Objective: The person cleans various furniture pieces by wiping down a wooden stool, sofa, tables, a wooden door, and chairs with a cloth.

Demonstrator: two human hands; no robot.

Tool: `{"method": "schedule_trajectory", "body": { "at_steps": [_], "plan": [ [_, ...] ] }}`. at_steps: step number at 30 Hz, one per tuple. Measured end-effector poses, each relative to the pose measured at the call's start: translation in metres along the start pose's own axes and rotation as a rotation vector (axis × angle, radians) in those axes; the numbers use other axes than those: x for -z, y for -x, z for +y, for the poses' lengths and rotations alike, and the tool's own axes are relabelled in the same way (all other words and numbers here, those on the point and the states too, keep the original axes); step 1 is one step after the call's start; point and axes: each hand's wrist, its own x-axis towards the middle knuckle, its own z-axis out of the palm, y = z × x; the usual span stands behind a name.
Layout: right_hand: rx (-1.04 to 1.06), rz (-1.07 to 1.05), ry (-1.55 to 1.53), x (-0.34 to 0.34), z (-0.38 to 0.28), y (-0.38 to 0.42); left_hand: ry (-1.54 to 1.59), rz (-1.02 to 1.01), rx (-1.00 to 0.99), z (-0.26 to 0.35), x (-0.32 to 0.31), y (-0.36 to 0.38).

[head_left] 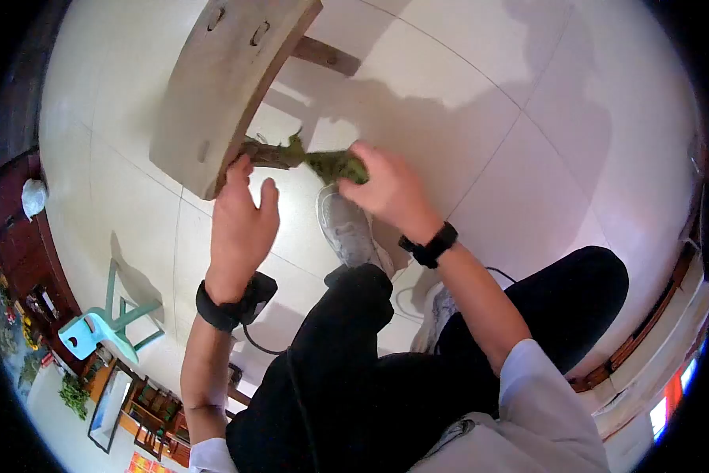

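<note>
A worn wooden bench [220,87] with slots in its top stands at the upper left, with one leg [327,56] jutting out to the right. My left hand [242,217] is at the bench's near end, its fingers curled against the edge and its thumb apart; some fingertips are hidden. My right hand [390,189] is closed on a crumpled dark green cloth [327,164]. The cloth stretches left to a second, brownish bench leg [272,154] and touches its end.
Just below the cloth is my grey shoe [350,225] on the pale tiled floor [528,173]. A mint-green plastic stool [106,331] lies at the left, near dark wooden furniture [35,236] with a white bag [33,198]. A black cable [264,343] hangs from the left wrist's device.
</note>
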Motion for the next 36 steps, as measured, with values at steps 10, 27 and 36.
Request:
{"method": "schedule_trajectory", "body": {
  "at_steps": [10, 27, 36],
  "plan": [
    [0.000, -0.450, -0.212, -0.013, 0.003, 0.010, 0.148, 0.027, 0.298, -0.044, 0.012, 0.000],
    [0.061, -0.024, 0.176, -0.038, 0.013, -0.096, 1.303, -0.342, 0.603, -0.026, -0.118, -0.081],
    [0.080, 0.059, 0.088, -0.045, -0.046, -0.090, 1.272, -0.085, 0.438, -0.016, -0.062, -0.073]
  ]
}}
